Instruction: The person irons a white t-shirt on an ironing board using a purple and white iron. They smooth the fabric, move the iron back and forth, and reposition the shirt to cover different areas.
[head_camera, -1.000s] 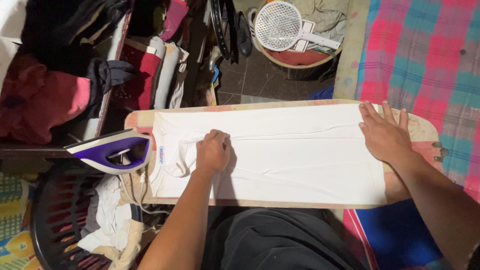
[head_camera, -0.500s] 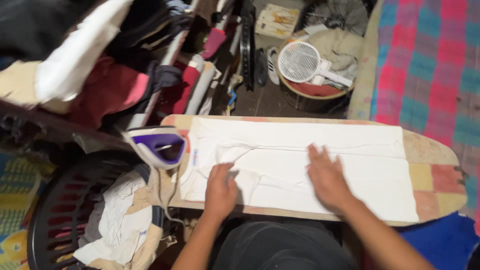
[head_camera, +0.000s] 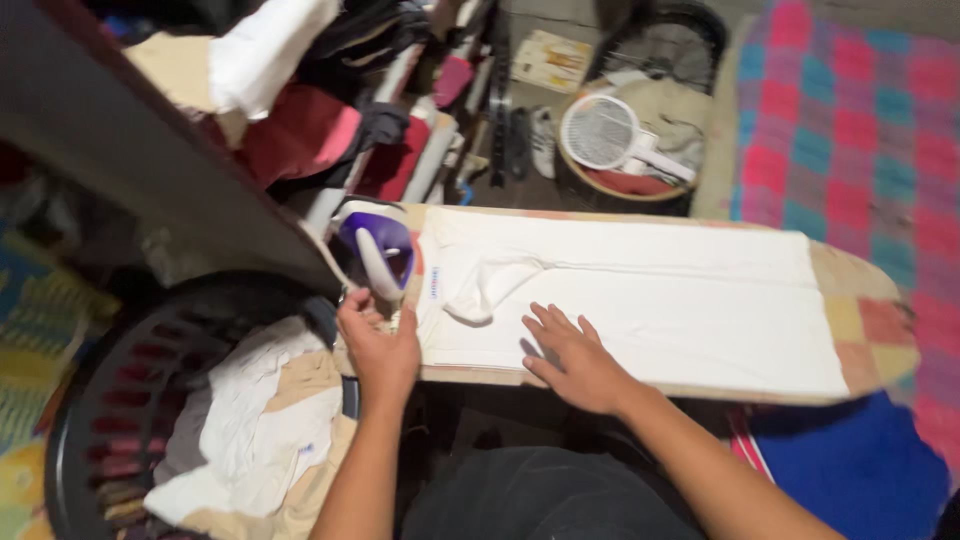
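Left hand (head_camera: 375, 345) half-curled, fingers up; right hand (head_camera: 572, 360) flat, fingers spread.

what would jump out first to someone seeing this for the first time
The white garment spread flat along the ironing board across the middle, with the right hand pressed on its near edge. At the board's left end, the left hand is at the purple and white iron, above a dark laundry basket.

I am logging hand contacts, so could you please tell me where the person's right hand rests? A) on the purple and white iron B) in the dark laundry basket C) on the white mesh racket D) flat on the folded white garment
D: the right hand lies palm-down, fingers spread, on the folded white garment on the ironing board.
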